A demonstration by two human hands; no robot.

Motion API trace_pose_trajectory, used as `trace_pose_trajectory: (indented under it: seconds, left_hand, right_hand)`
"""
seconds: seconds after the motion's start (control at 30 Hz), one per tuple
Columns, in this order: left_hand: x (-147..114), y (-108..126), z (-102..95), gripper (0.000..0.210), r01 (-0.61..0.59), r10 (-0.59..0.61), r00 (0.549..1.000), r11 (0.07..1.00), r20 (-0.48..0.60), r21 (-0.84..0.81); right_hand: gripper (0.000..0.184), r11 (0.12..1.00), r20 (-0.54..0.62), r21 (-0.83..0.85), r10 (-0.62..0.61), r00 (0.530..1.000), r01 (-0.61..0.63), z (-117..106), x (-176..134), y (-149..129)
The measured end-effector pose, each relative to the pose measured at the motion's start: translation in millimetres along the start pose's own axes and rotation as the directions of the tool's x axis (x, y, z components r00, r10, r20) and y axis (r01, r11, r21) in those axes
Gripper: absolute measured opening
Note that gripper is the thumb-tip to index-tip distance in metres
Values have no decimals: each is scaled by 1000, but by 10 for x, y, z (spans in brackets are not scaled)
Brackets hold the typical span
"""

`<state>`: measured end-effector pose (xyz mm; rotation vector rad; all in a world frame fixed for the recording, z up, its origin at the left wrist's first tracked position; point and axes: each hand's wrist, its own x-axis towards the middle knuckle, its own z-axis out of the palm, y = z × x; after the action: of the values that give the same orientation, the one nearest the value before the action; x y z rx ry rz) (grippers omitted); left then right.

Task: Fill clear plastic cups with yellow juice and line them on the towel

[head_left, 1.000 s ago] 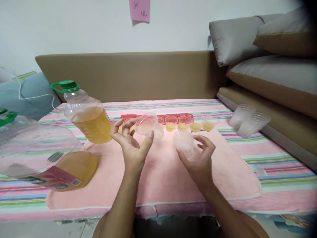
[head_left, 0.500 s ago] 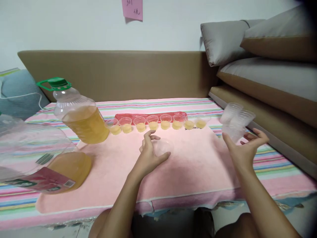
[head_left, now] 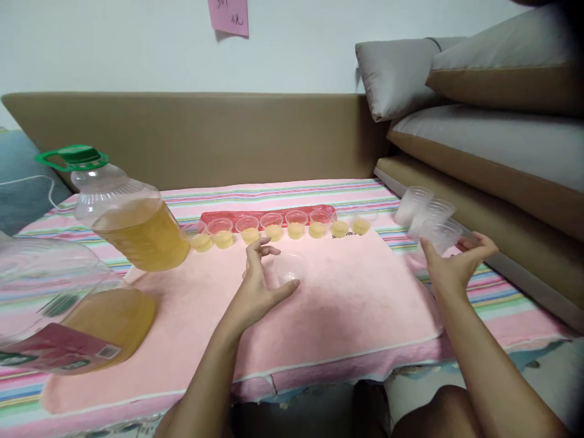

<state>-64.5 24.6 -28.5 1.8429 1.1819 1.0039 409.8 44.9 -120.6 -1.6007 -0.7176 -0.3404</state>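
Note:
On the pink cloth in front of me stands an empty clear plastic cup, upright. My left hand is at its left side, thumb and fingers spread apart around it; contact is hard to make out. Farther right, my right hand grips the nearest stack of clear plastic cups, its thumb on the near side. The far fingers are partly hidden. Two more cup stacks stand just behind. A row of several cups with yellow liquid runs across the back of the cloth.
Two large bottles of yellow liquid stand at left: a green-capped bottle and a nearer bottle, cut off by the frame. A red plastic wrapper lies behind the cup row. Grey-brown cushions are piled at right.
The view has swung slightly right. My right hand has shifted the nearest cup stack rightward relative to the other stacks. The single cup stays in place, with my left hand beside it.

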Motion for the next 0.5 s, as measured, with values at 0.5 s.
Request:
trace_pose_trajectory:
  seconds: [0.5]
  left_hand:
    - [-12, -10, -50, 89, 58, -63, 990, 997, 127, 46]
  right_hand:
    - [97, 967, -9, -111, 228, 974, -228, -137, 37, -56]
